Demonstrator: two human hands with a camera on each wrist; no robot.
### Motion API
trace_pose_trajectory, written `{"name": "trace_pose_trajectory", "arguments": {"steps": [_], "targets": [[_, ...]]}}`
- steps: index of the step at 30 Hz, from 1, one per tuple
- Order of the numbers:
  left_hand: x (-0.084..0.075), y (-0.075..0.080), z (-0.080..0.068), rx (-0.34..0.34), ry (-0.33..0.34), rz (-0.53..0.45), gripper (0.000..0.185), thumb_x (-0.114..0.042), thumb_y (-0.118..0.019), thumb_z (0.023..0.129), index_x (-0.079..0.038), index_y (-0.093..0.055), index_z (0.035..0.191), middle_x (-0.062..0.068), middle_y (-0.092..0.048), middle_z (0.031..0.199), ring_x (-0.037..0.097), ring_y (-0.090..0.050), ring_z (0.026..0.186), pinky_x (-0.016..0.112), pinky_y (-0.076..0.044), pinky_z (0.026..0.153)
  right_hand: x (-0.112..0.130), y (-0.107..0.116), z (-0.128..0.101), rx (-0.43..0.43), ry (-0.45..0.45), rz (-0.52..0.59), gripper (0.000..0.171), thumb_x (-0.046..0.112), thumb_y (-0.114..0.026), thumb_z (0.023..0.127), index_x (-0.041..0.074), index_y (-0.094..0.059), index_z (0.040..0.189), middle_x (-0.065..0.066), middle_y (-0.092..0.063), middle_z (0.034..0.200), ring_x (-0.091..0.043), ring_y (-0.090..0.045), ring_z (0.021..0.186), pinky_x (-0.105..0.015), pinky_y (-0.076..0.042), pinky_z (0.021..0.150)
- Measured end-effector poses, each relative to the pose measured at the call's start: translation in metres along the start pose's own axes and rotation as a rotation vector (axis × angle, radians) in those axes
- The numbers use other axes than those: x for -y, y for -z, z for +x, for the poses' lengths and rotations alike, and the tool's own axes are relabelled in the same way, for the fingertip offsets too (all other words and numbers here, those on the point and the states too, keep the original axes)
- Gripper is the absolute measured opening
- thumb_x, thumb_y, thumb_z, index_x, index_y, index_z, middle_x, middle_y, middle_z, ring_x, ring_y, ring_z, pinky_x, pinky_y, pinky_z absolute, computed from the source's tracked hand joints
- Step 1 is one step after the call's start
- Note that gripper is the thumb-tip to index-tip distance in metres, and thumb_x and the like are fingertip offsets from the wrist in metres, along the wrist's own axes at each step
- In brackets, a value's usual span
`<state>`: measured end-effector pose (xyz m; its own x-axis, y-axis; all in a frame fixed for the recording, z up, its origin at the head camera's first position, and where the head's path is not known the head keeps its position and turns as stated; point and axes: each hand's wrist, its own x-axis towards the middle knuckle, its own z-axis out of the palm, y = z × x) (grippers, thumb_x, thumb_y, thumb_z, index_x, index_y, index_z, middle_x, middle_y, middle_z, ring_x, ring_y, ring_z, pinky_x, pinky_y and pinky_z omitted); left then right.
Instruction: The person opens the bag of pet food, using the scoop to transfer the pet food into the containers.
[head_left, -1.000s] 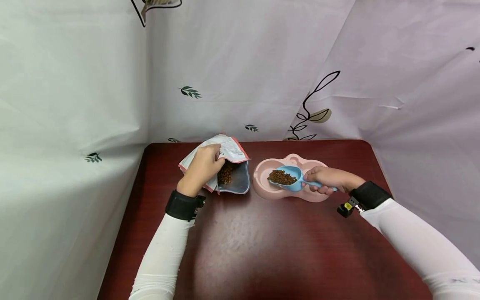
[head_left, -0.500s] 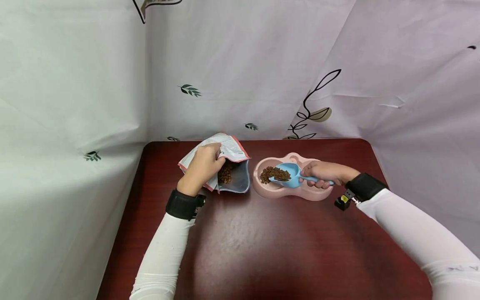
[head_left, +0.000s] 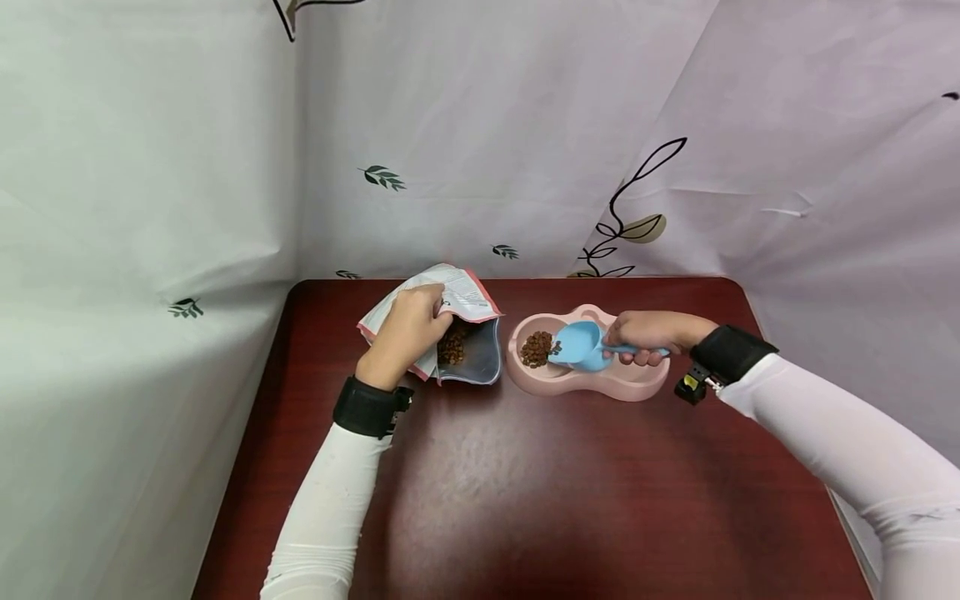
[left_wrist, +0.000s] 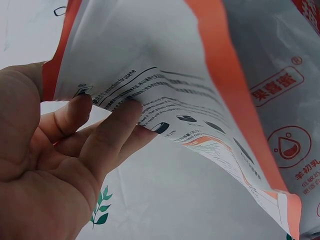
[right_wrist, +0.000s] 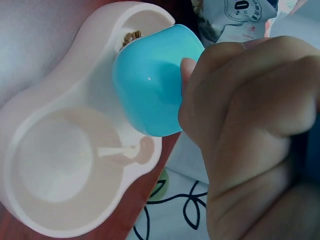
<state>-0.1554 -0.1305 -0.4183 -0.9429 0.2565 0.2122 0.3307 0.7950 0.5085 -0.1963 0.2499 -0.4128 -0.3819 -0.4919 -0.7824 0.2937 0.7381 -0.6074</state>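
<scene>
A white and orange pet food bag [head_left: 450,321] lies open on the dark red table [head_left: 525,483], with brown kibble showing in its mouth. My left hand [head_left: 408,333] grips the bag's upper flap [left_wrist: 150,100]. A pink double bowl [head_left: 645,385] sits to the right of the bag. My right hand [head_left: 648,335] grips the handle of a blue scoop [head_left: 577,343], tipped over the bowl's left well. A pile of kibble [head_left: 536,348] lies in that well. The right wrist view shows the scoop's blue underside [right_wrist: 150,85] and the bowl's right well [right_wrist: 60,165] with nothing in it.
White sheets printed with leaves hang behind and on both sides of the table. The table's front half is bare wood. Black wrist straps sit on both white sleeves.
The right hand has tipped the scoop leftward and the kibble has slid from it into the bowl's left well. The left hand has kept its hold on the bag.
</scene>
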Motion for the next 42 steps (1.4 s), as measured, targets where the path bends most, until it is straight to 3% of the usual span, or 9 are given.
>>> {"name": "trace_pose_trajectory", "arguments": {"steps": [12,17,21,25,32,38,42], "targets": [[0.000,0.001,0.004,-0.020,-0.012,0.001,0.031,-0.001,-0.063,0.086,-0.011,-0.039,0.069,0.000,-0.033,0.064,0.014,-0.029,0.058,0.028,-0.026,0.054,0.015,0.001,-0.017,-0.039,0.000,-0.141,0.028,0.016,-0.040,0.108,-0.006,-0.057,0.109,0.001,-0.046,0.071,-0.005,-0.035,0.050,-0.021,-0.035,0.048],[-0.001,0.002,0.005,-0.008,-0.016,0.000,0.030,-0.001,-0.062,0.087,-0.011,-0.039,0.069,0.001,-0.033,0.065,0.014,-0.029,0.059,0.028,-0.026,0.054,0.015,-0.003,-0.023,-0.079,0.047,-0.111,0.027,0.017,-0.041,0.109,-0.005,-0.057,0.111,0.000,-0.045,0.071,-0.007,-0.033,0.049,-0.022,-0.034,0.047],[0.000,0.003,0.004,-0.004,-0.013,-0.005,0.031,-0.001,-0.062,0.088,-0.011,-0.040,0.069,0.001,-0.033,0.064,0.014,-0.029,0.058,0.028,-0.026,0.054,0.013,-0.008,-0.025,-0.069,0.097,-0.070,0.025,0.017,-0.040,0.110,-0.002,-0.056,0.105,0.000,-0.045,0.071,-0.006,-0.033,0.047,-0.022,-0.034,0.045],[0.001,0.003,0.004,-0.010,-0.018,-0.008,0.031,-0.001,-0.062,0.087,-0.011,-0.040,0.069,0.001,-0.033,0.064,0.014,-0.029,0.058,0.029,-0.026,0.054,0.010,-0.012,-0.030,-0.098,0.170,-0.063,0.025,0.019,-0.042,0.110,0.000,-0.056,0.103,0.000,-0.045,0.069,-0.007,-0.034,0.044,-0.021,-0.033,0.043],[0.002,0.002,0.005,-0.013,-0.017,-0.010,0.031,-0.001,-0.062,0.087,-0.011,-0.039,0.069,0.000,-0.031,0.064,0.014,-0.027,0.059,0.029,-0.025,0.055,0.005,-0.023,-0.041,-0.138,0.305,-0.012,0.030,0.021,-0.037,0.112,-0.002,-0.056,0.116,-0.003,-0.047,0.072,-0.008,-0.034,0.043,-0.021,-0.032,0.042],[0.002,0.001,0.001,-0.017,-0.011,-0.020,0.031,-0.001,-0.062,0.087,-0.011,-0.039,0.068,0.000,-0.031,0.064,0.013,-0.027,0.058,0.028,-0.025,0.054,-0.008,-0.039,-0.040,-0.045,0.495,0.013,0.025,0.018,-0.041,0.112,-0.002,-0.056,0.115,-0.001,-0.054,0.076,-0.005,-0.040,0.043,-0.019,-0.037,0.041],[0.001,-0.001,-0.001,-0.013,-0.004,-0.020,0.030,-0.001,-0.061,0.087,-0.011,-0.040,0.068,0.000,-0.033,0.063,0.013,-0.027,0.057,0.028,-0.025,0.053,-0.013,-0.054,-0.034,0.049,0.653,0.073,0.023,0.010,-0.038,0.111,-0.007,-0.053,0.114,-0.007,-0.055,0.078,-0.014,-0.040,0.043,-0.024,-0.037,0.040]]}}
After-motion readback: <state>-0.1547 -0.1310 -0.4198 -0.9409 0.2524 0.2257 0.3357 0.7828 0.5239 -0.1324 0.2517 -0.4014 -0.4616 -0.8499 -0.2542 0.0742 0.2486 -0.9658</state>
